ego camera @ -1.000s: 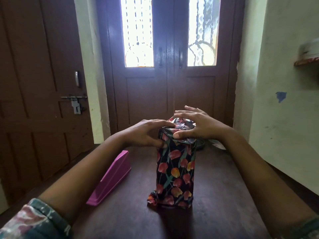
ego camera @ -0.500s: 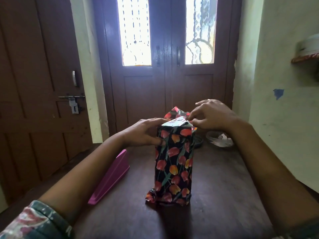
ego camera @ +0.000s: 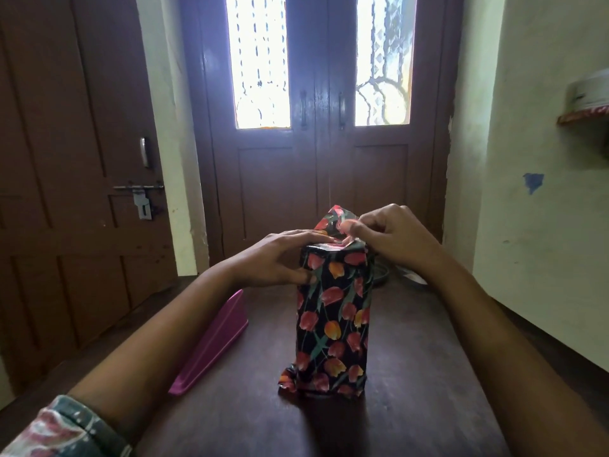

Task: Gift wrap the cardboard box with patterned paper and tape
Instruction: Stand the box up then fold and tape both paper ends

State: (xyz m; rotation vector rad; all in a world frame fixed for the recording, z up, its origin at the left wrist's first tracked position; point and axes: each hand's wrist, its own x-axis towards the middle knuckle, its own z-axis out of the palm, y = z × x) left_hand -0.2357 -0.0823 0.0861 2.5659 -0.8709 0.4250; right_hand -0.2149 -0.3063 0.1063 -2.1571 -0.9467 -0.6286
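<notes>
Dark double doors are glowing behind the brown counter (ego camera: 428, 374), where the cardboard box (ego camera: 333, 324) is standing upright, sheathed in patterned paper (ego camera: 330, 221). The left grip (ego camera: 280, 258) is pressing flat on its top; the right grip (ego camera: 392, 235) is pinching the loose end flap. The box is likely light and tippy, its glossy paper slippery and tearable, so steadying the top is looking wise

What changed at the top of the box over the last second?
The right hand lifted off the top and now pinches the paper flap, raised upright at the far edge. The left hand stays pressed on the wrapped box; box and pink object have not moved.
</notes>
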